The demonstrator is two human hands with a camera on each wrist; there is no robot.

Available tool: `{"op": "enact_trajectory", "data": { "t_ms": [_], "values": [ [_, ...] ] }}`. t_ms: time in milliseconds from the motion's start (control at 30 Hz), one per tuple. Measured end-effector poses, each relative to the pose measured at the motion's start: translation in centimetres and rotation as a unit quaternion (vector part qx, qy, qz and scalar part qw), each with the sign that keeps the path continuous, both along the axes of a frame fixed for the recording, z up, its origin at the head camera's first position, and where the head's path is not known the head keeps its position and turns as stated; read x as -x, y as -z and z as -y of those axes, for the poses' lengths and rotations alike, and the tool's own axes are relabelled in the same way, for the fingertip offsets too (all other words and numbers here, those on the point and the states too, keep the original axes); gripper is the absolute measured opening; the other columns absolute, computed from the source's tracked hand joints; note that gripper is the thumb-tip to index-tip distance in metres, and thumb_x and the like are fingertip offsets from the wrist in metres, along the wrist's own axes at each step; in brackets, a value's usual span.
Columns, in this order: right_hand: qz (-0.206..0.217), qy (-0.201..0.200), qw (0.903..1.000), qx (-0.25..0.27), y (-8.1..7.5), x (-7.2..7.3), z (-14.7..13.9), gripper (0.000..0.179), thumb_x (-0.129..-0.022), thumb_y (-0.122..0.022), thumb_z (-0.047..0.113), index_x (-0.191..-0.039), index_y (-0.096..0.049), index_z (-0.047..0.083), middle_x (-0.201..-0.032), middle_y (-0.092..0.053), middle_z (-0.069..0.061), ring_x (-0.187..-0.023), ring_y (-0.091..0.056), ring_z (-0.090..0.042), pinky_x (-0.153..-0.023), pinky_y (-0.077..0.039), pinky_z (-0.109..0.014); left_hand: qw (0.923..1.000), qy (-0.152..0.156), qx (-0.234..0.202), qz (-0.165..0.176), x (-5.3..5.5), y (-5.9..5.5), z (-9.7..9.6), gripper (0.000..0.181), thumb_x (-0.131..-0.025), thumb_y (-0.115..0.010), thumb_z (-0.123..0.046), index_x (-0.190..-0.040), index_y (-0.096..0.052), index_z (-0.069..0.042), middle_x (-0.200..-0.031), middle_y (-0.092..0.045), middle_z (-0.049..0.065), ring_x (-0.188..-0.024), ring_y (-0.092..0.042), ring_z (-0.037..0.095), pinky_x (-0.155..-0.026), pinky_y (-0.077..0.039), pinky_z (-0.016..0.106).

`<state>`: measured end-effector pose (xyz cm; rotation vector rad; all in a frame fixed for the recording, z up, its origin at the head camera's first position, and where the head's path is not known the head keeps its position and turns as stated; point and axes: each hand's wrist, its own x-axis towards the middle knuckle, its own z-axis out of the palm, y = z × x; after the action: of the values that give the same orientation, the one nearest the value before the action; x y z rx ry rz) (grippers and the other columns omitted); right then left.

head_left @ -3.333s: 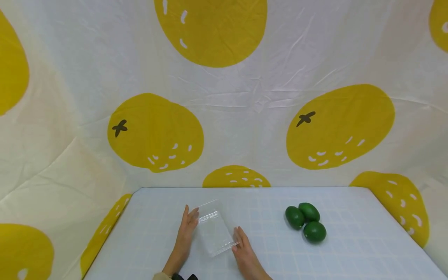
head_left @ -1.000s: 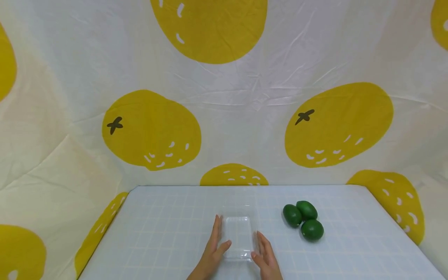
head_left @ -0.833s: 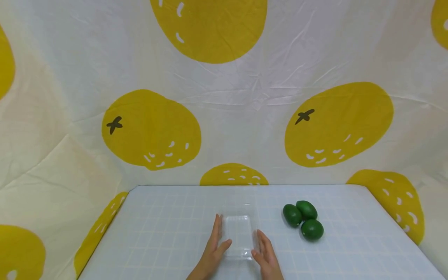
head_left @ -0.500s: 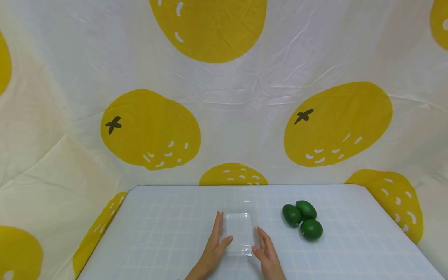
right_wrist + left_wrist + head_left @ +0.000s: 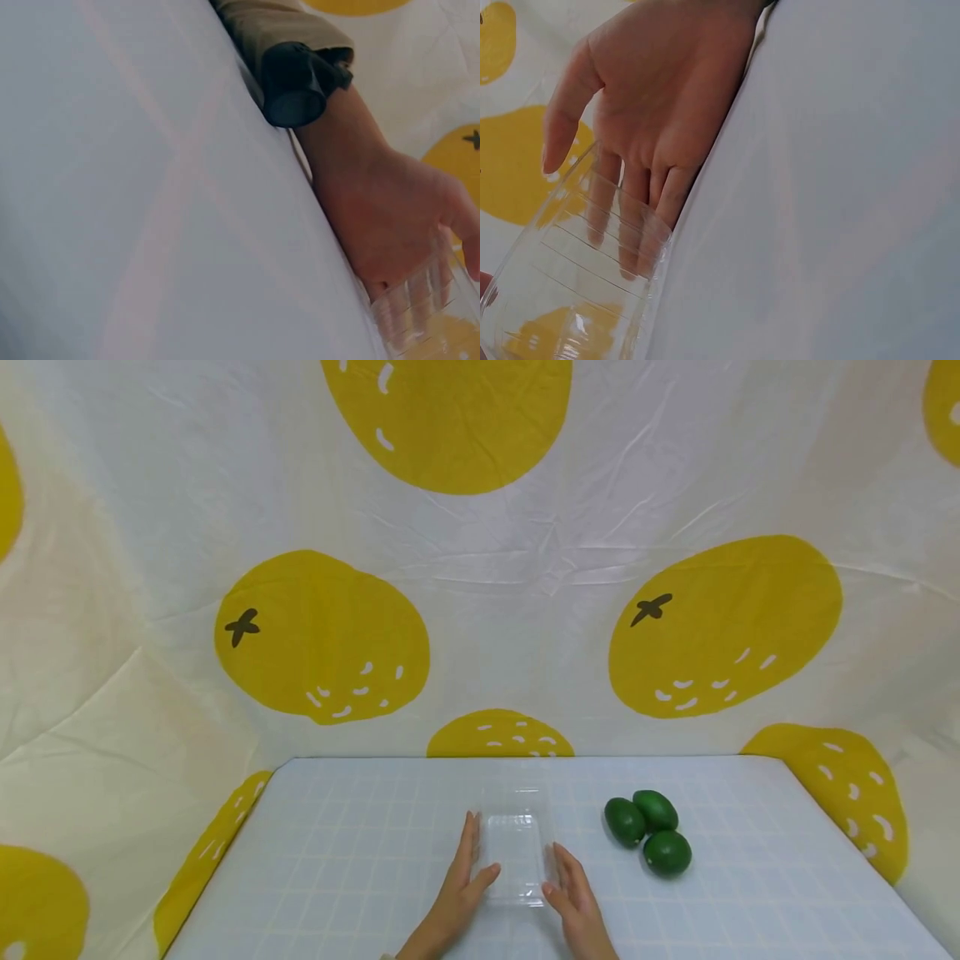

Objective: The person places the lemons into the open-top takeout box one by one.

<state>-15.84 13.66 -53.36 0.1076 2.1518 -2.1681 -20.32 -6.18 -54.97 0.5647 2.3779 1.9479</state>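
Observation:
A clear plastic container [image 5: 513,856] stands upright on the table, its long sides running away from me. Along its left side lies my left hand [image 5: 459,887], fingers straight against the wall and thumb over the near rim. My right hand [image 5: 576,893] is at the right side near the front corner, its thumb by the rim. In the left wrist view, the left fingers [image 5: 634,217] show straight through the transparent wall. The right wrist view shows the right hand [image 5: 382,217] low by the tabletop, its fingertips behind the container wall [image 5: 420,322].
Three green, lime-like fruits [image 5: 667,852] sit clustered right of the container. A pale checked cloth covers the table [image 5: 337,860]. White fabric with yellow fruit prints [image 5: 517,635] hangs behind and at both sides. A black wrist device [image 5: 294,86] is on the right sleeve.
Over three seconds ago the container was held tilted and turned further left; now it stands straight at centre. In the last second, both hands and container have slid slightly away from me.

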Motion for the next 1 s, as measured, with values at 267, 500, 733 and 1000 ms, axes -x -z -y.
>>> {"op": "enact_trajectory", "data": {
  "t_ms": [267,500,733,1000],
  "values": [
    [-0.004,0.004,1.0,0.007,0.12,-0.12,0.0,0.068,-0.097,-0.059,0.02,-0.152,-0.025,0.001,-0.16,-0.02,-0.026,-0.147,-0.012,-0.044,-0.115,-0.017,-0.059,1.0,0.004,-0.008,0.001,-0.65,-0.25,0.04,0.085,-0.098,-0.057,-0.015,-0.159,0.001,-0.004,-0.165,-0.005,0.017,-0.15,-0.006,0.034,-0.108,-0.01,0.012],
    [-0.005,0.016,0.9999,-0.004,0.07,-0.37,0.1,0.067,-0.096,-0.06,0.019,-0.151,-0.027,0.001,-0.159,-0.023,-0.025,-0.147,-0.016,-0.044,-0.114,-0.018,-0.059,0.9999,0.006,-0.015,-0.001,-0.9,-0.18,-0.1,0.085,-0.098,-0.057,-0.014,-0.158,0.002,-0.003,-0.165,-0.004,0.018,-0.15,-0.004,0.034,-0.108,-0.009,0.011],
    [-0.018,0.017,0.9997,-0.007,0.05,-0.52,0.11,0.067,-0.096,-0.059,0.016,-0.151,-0.026,-0.001,-0.159,-0.023,-0.027,-0.147,-0.016,-0.044,-0.114,-0.019,-0.056,0.9997,0.006,-0.021,-0.009,-0.87,-0.08,-0.22,0.085,-0.098,-0.057,-0.013,-0.158,0.001,-0.002,-0.165,-0.004,0.018,-0.15,-0.004,0.035,-0.108,-0.01,0.01],
    [-0.072,0.011,0.9973,0.002,0.5,-0.6,-0.02,0.064,-0.097,-0.056,0.008,-0.151,-0.023,-0.005,-0.157,-0.024,-0.03,-0.146,-0.018,-0.043,-0.108,-0.028,-0.019,0.9977,-0.025,-0.028,-0.057,-0.76,0.17,-0.08,0.081,-0.096,-0.058,-0.009,-0.159,-0.008,-0.003,-0.164,-0.009,0.021,-0.149,-0.013,0.036,-0.112,-0.019,0.017]
  ]
}}
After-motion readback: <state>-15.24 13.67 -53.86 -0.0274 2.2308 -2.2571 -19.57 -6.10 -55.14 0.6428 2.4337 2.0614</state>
